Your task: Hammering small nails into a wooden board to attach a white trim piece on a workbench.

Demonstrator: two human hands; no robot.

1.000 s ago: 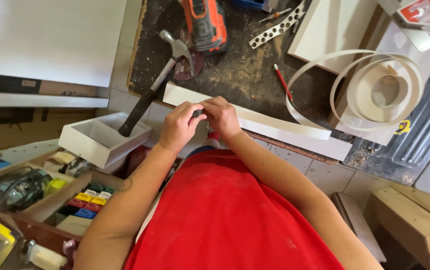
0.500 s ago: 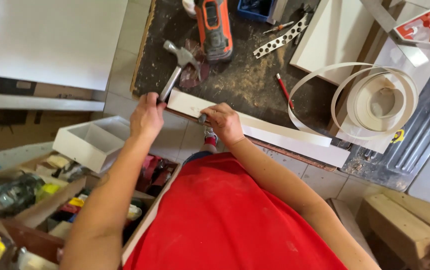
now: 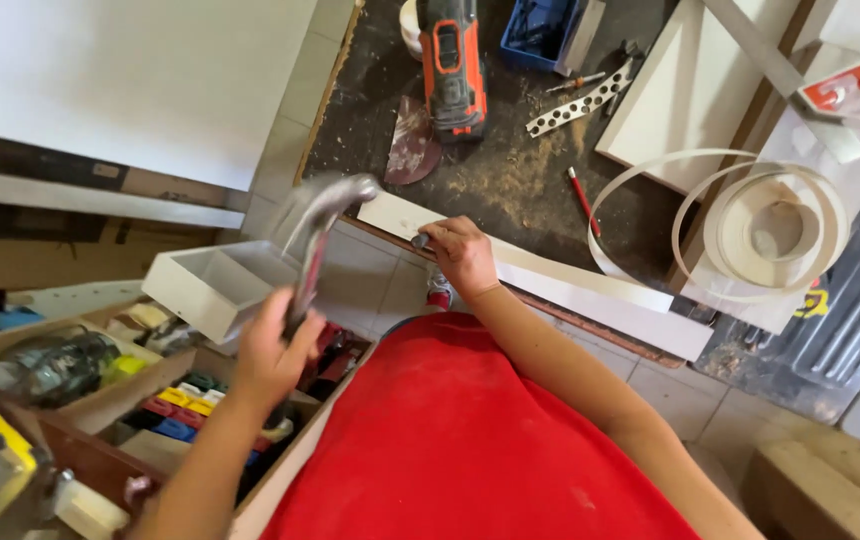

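Head view, looking down past a red shirt (image 3: 470,440). The left hand (image 3: 275,350) is closed around the handle of a hammer (image 3: 312,235), which is raised over the tiled floor, left of the workbench; its steel head (blurred) lies above the hand, just beside the near left corner of the bench. The right hand (image 3: 462,252) rests on the near edge of the bench with its fingers curled, pinching a small dark object (image 3: 418,241) against the left end of a long white strip of board (image 3: 550,275); what the object is cannot be told. The strip runs along the near edge of the dark, sawdust-strewn workbench (image 3: 510,180), from near left to right.

Farther back on the bench lie an orange and black power tool (image 3: 452,65), a sanding disc (image 3: 412,150) just near-left of it, a perforated metal strip (image 3: 585,95), a red pencil (image 3: 583,200) and a blue tray (image 3: 540,25). At right, a coil of white edge banding (image 3: 775,215) sits partly on a white panel (image 3: 685,85), with one loose end curving down toward the strip.

Left of the hammer stands a small white open box (image 3: 215,290). Below it, at the near left, wooden compartments (image 3: 100,400) hold coloured small parts (image 3: 185,405) (yellow, red, blue, green). A large white board (image 3: 140,85) fills the far left.
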